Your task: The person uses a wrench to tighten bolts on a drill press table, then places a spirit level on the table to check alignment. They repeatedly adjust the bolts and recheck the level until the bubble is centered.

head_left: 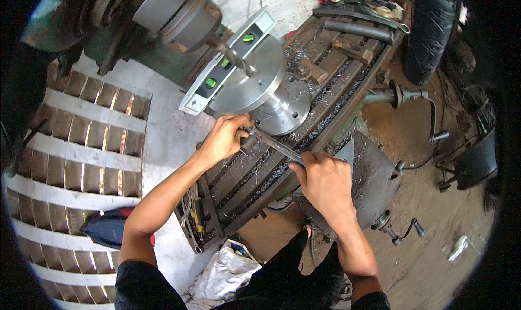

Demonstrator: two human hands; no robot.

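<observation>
My right hand (326, 181) is closed round the handle end of a long steel wrench (279, 146). At the wrench's other end, low on the near side of a flanged metal workpiece (277, 110), my left hand (223, 138) has its fingers curled and pressed on the wrench's head. Those fingers partly hide what the head sits on. The shiny round workpiece stands on the slotted machine table (239, 188). A pale spirit level (201, 90) with green vials lies tilted across its upper disc. Just above that disc hangs a drill bit (236, 58) in the machine's spindle (190, 22).
Metal chips fill the table's slots. A bolted clamp block (312, 71) and a round bar (358, 31) lie toward the far end. Crank handles (434, 120) stick out on the right. A yellow-handled screwdriver (198, 215) lies by the near left corner, above a white sack (225, 272).
</observation>
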